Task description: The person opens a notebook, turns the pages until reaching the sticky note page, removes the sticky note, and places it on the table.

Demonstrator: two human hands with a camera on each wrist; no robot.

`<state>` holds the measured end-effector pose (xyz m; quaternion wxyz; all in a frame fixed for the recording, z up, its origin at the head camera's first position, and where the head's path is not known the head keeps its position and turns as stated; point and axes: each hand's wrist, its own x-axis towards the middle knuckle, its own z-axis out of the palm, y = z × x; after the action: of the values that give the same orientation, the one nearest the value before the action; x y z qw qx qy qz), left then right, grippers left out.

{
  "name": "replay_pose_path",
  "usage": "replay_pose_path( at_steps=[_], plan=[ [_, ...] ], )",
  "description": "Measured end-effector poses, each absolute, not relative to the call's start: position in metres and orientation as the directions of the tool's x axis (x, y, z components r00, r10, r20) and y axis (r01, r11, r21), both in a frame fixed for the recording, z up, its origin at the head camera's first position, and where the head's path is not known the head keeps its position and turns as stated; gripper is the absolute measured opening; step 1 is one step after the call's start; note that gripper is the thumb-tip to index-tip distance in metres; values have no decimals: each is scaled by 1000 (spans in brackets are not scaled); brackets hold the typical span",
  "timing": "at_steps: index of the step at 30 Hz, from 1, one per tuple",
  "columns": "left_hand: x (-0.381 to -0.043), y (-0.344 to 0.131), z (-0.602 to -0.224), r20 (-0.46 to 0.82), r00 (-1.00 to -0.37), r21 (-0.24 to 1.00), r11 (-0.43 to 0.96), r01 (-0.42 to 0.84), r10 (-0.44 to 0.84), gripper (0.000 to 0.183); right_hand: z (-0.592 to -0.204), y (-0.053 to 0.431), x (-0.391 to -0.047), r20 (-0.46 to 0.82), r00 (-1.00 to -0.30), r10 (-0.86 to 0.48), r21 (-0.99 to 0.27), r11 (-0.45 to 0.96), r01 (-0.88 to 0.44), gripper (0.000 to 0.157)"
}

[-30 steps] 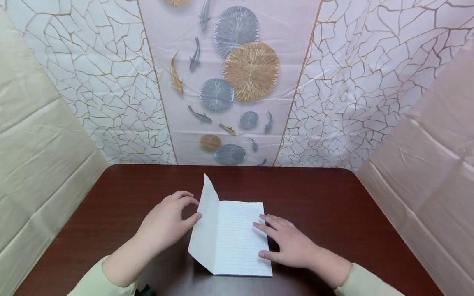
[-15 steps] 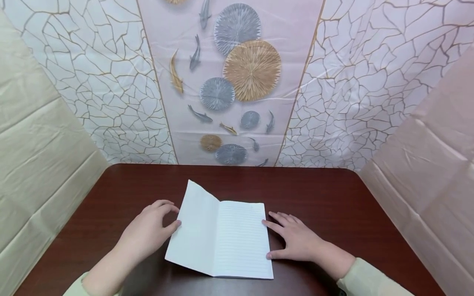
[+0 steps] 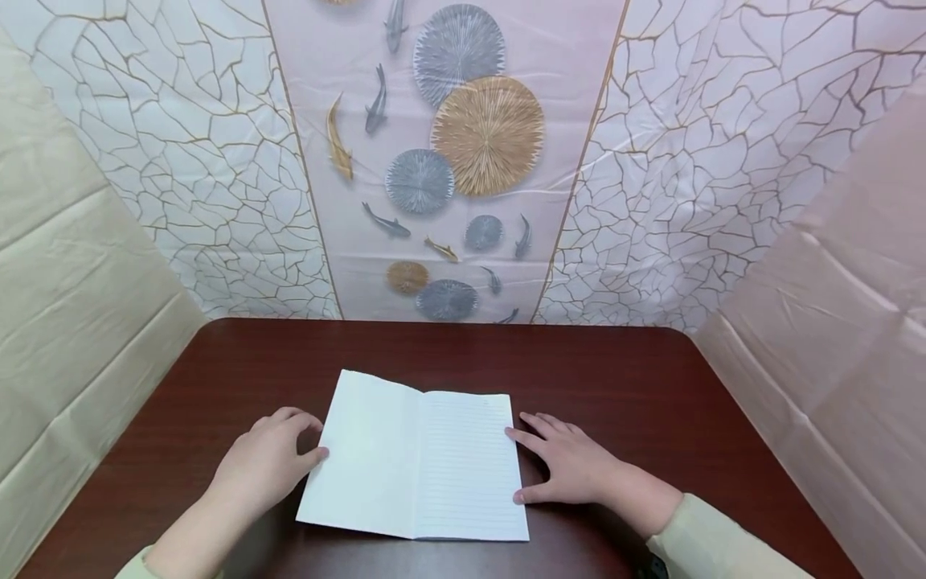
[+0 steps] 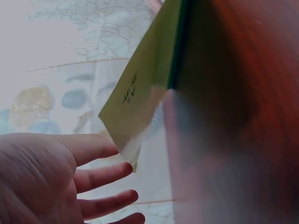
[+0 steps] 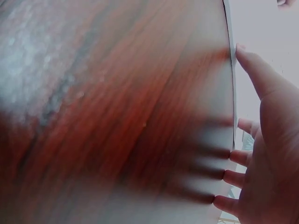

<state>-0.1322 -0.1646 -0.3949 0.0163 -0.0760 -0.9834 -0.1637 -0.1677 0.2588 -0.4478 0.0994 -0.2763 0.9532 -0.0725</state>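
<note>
A lined notebook [image 3: 469, 466] lies spread on the dark wooden table, with a blank white inner cover [image 3: 365, 454] on the left and a ruled page on the right. My left hand [image 3: 264, 462] holds the cover's outer edge, thumb over the white side and fingers toward the outer side. In the left wrist view the yellow-green outside of the cover [image 4: 142, 79] shows dark handwriting and is raised off the table. My right hand [image 3: 567, 462] rests spread beside the notebook, fingertips on the table, with thumb and index finger at the page's right edge.
The dark reddish table [image 3: 608, 378] has rounded far corners. Behind it hangs a patterned cloth [image 3: 448, 241] with fish and round motifs. Beige cloth walls [image 3: 79, 281] stand at both sides.
My left hand has moved left and down with the cover, swinging it from nearly upright to almost flat. The right hand has slid off the page to its right edge.
</note>
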Motion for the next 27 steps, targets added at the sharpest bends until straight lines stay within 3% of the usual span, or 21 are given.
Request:
replay_pose_path(
  at_steps=[5,9,13,18,21,27],
  plan=[
    [-135,-168,-410,24,-985,262,949,173,173,43,-446,257,-169,-169,-828,-535,-192,842,-505,96],
    [-138,-165,-422,33,-957,175,941,289,288,52,-446,257,-169,-178,-829,-530,-192,845,-499,97],
    [-139,-157,-430,46,-890,123,882,455,453,50,-447,257,-169,-179,-830,-528,-185,847,-498,97],
    [-138,-138,-432,42,-780,199,759,620,625,58,-448,258,-169,-175,-831,-528,-180,847,-500,96],
    [-134,-124,-431,21,-773,266,742,615,634,59,-448,258,-169,-172,-826,-537,-187,841,-508,96],
    [-127,-98,-432,-53,-851,337,812,477,522,56,-447,256,-168,-191,-826,-531,-190,845,-500,96]
  ],
)
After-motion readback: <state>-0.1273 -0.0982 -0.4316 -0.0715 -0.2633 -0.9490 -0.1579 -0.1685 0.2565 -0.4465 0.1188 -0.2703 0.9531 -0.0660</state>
